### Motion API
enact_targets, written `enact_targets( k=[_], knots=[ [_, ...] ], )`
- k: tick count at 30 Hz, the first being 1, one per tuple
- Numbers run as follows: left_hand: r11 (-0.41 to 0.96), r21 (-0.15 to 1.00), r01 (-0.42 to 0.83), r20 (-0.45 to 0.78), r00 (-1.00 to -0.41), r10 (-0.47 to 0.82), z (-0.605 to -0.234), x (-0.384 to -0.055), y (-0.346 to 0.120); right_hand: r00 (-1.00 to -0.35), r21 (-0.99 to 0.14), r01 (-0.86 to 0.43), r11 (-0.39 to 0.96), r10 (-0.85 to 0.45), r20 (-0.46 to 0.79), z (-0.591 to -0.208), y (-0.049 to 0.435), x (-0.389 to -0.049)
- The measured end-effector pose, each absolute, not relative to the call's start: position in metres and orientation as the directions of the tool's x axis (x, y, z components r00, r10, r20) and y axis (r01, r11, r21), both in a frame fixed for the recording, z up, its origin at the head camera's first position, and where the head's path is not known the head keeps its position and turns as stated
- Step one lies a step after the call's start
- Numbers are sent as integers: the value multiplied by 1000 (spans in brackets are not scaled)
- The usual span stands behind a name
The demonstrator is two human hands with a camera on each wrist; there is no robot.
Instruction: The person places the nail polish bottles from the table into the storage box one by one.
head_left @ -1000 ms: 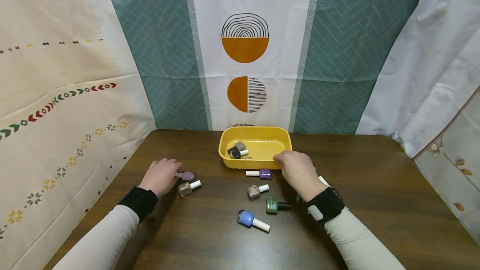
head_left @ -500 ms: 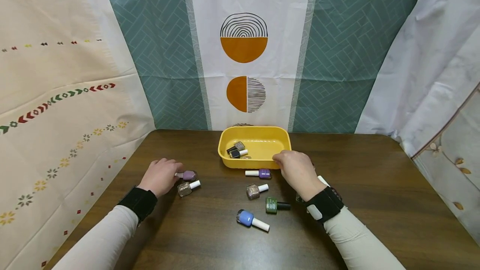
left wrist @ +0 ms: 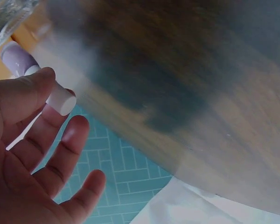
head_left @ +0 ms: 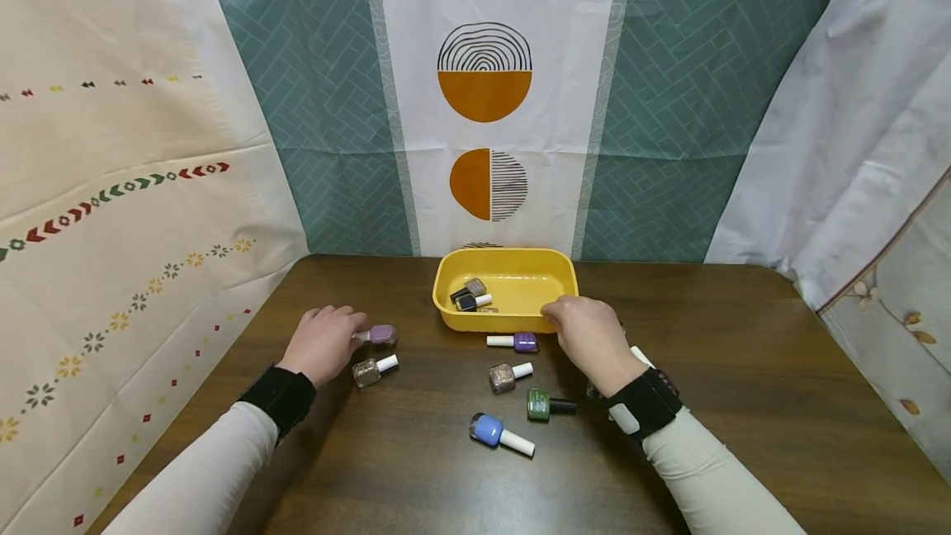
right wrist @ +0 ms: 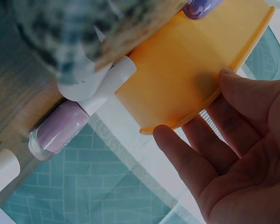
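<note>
My left hand (head_left: 324, 345) pinches the white cap of a lilac nail polish bottle (head_left: 382, 335) between thumb and fingers. In the left wrist view, that bottle (left wrist: 18, 59) points away from the palm, and the other fingers are spread loosely. A glitter nail polish with a white cap (head_left: 367, 372) lies just in front of it. My right hand (head_left: 594, 341) grips the near right rim of a yellow bin (head_left: 520, 324); the right wrist view shows thumb and fingers on either side of its edge (right wrist: 196, 84). Inside the bin, several bottles (head_left: 468, 295) lie at the left end.
Between the hands lie a purple polish (head_left: 525, 343), another glitter polish (head_left: 502, 378), a green polish (head_left: 538, 405) and a blue polish (head_left: 488, 430). More bottles are partly hidden beneath my right wrist. A patterned curtain (head_left: 483, 106) hangs behind the wooden table (head_left: 416, 485).
The lilac bottle in my left hand has shifted slightly up and to the right, away from the glitter bottle beside it. My right hand stays on the bin's rim.
</note>
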State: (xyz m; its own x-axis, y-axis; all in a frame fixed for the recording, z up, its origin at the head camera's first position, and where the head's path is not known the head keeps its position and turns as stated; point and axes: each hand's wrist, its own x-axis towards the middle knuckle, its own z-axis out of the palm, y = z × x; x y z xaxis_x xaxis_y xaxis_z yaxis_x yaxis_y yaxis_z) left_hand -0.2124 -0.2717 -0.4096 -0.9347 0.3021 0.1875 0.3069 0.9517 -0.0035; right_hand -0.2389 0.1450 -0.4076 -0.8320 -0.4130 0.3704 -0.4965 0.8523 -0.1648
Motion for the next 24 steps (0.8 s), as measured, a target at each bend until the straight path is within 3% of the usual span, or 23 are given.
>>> enact_targets(
  k=[24],
  knots=[
    [904,81,421,331,-866,374,-386,-217,-238,-815,-154,-516,843,-427,393,-409,146,-240]
  ],
)
